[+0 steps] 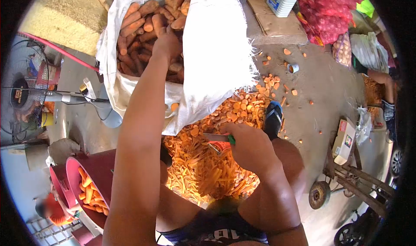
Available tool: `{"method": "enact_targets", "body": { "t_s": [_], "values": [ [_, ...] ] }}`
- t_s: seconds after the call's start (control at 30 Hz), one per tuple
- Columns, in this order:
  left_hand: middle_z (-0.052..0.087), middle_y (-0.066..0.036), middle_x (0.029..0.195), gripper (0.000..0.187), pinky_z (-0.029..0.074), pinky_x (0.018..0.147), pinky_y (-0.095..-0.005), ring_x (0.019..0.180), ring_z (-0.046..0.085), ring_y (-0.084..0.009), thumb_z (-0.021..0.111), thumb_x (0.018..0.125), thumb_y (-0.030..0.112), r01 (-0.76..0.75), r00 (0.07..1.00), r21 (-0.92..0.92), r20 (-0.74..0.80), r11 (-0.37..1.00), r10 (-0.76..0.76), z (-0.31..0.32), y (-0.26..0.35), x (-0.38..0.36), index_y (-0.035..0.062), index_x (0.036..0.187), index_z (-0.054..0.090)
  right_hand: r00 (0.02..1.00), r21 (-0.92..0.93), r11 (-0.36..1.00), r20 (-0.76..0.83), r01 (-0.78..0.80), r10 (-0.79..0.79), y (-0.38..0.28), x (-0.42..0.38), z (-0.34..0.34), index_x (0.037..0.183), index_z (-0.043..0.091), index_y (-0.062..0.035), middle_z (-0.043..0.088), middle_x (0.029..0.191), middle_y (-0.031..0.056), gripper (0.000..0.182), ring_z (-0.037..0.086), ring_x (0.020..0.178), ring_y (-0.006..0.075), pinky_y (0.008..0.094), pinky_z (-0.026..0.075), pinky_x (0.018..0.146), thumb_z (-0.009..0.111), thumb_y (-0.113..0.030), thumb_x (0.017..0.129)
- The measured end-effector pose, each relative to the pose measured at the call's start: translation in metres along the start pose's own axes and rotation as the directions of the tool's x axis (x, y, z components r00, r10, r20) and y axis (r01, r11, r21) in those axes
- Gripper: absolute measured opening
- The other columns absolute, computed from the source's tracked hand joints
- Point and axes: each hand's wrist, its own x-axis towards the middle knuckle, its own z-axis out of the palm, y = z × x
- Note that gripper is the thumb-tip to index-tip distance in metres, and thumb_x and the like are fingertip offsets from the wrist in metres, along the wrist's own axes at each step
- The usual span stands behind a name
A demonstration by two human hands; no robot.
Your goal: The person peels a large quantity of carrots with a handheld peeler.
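Observation:
My left hand (168, 44) reaches into an open white woven sack (143, 86) filled with unpeeled carrots (134, 26). It touches the carrots, and its fingers are mostly hidden, so a grip cannot be made out. My right hand (250, 146) is closed around the green handle of a knife (216, 137), its blade pointing left. Just under the blade sits a red object (222, 146), partly covered. Below the hands, between my legs, lies a heap of orange carrot peelings (186, 168), with cut carrot ends (242, 109) spread toward the sack.
A dark red tub (74, 172) with peeled carrots (90, 194) stands at my left. Beyond are a fan (21, 90) and another person (56, 211). On the right are a hand cart (346, 176), red mesh sacks (327, 12), and a white jug (281, 2) on cardboard.

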Motion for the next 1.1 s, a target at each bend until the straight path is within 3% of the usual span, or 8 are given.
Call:
{"method": "enact_targets", "body": {
  "t_s": [0.07,0.1,0.2,0.37,0.57,0.63,0.77,1.1],
  "values": [
    [0.029,-0.017,0.172,0.083,0.051,0.113,-0.0469,0.145,0.051,-0.0351,0.059,0.101,0.042,0.488,0.873,-0.774,0.446,0.405,-0.199,-0.054,-0.030,-0.033,0.0099,0.167,0.022,1.000,-0.044,0.999,-0.017,0.019,-0.020,0.002,-0.001,0.000,0.115,0.068,-0.0119,0.074,0.103,0.0160,0.024,0.072,0.097,0.0393,0.0520,0.056,0.082,0.061,-0.009,0.092],
    [0.013,-0.018,0.175,0.079,0.051,0.112,-0.0469,0.143,0.054,-0.0340,0.060,0.101,0.038,0.240,0.969,-0.557,0.095,0.795,-0.226,0.029,-0.008,0.003,0.0122,0.167,0.024,0.999,-0.091,0.995,-0.025,0.036,-0.038,0.003,-0.003,0.002,0.113,0.067,-0.0114,0.074,0.102,0.0147,0.020,0.073,0.096,0.0376,0.0517,0.057,0.081,0.064,-0.013,0.093],
    [0.043,-0.025,0.161,0.067,0.054,0.106,-0.0538,0.131,0.063,-0.0379,0.060,0.099,0.028,0.386,0.918,-0.755,0.373,0.530,-0.137,-0.033,-0.031,-0.063,0.0057,0.157,0.037,0.996,-0.049,0.995,-0.039,0.082,-0.084,0.002,-0.010,0.010,0.113,0.067,-0.0112,0.074,0.100,0.0148,0.021,0.073,0.095,0.0380,0.0526,0.056,0.080,0.063,-0.012,0.092],
    [0.048,-0.016,0.153,0.064,0.056,0.105,-0.0482,0.131,0.062,-0.0347,0.060,0.099,0.017,0.437,0.897,-0.661,0.371,0.610,-0.241,-0.068,-0.019,-0.115,0.0166,0.159,0.039,0.990,-0.024,0.992,-0.071,0.122,-0.124,0.009,-0.037,0.025,0.114,0.068,-0.0111,0.073,0.096,0.0204,0.024,0.069,0.095,0.0431,0.0540,0.053,0.081,0.059,-0.007,0.091],
    [0.063,-0.018,0.128,0.035,0.050,0.104,-0.0484,0.123,0.060,-0.0361,0.069,0.097,0.048,0.140,0.841,-0.843,-0.176,0.520,-0.512,-0.113,-0.073,-0.254,0.0189,0.113,0.080,0.966,-0.010,0.978,-0.152,0.208,-0.207,0.022,-0.070,0.032,0.113,0.068,-0.0091,0.071,0.098,0.0223,0.023,0.069,0.097,0.0444,0.0547,0.053,0.082,0.059,-0.009,0.093],
    [0.066,-0.018,0.121,0.058,0.055,0.092,-0.0398,0.109,0.066,-0.0275,0.069,0.097,0.055,0.282,0.732,-0.953,0.289,-0.112,-0.617,-0.105,-0.098,-0.313,0.0052,0.125,0.071,0.968,-0.013,0.984,-0.177,0.178,-0.178,0.020,-0.077,0.034,0.118,0.068,-0.0080,0.071,0.098,0.0248,0.026,0.068,0.098,0.0458,0.0540,0.052,0.082,0.059,-0.009,0.093],
    [0.067,-0.011,0.120,0.067,0.058,0.080,-0.0357,0.102,0.067,-0.0213,0.075,0.095,0.047,-0.029,0.686,-0.685,0.516,-0.728,-0.512,-0.121,-0.092,-0.433,0.0004,0.139,0.056,0.978,-0.063,0.985,-0.125,0.162,-0.168,-0.002,-0.092,0.039,0.120,0.068,-0.0067,0.071,0.102,0.0243,0.028,0.068,0.100,0.0442,0.0522,0.053,0.085,0.060,-0.011,0.094],
    [0.063,-0.008,0.097,0.026,0.058,0.073,-0.0388,0.083,0.067,-0.0228,0.060,0.099,0.017,-0.225,0.887,-0.055,0.402,-0.973,-0.227,-0.127,0.135,-0.495,0.0025,0.120,0.056,0.931,-0.038,0.945,-0.159,0.326,-0.327,-0.034,-0.120,0.103,0.122,0.068,-0.0060,0.072,0.103,0.0228,0.030,0.068,0.102,0.0430,0.0512,0.054,0.088,0.064,-0.018,0.095]
  ]
}}
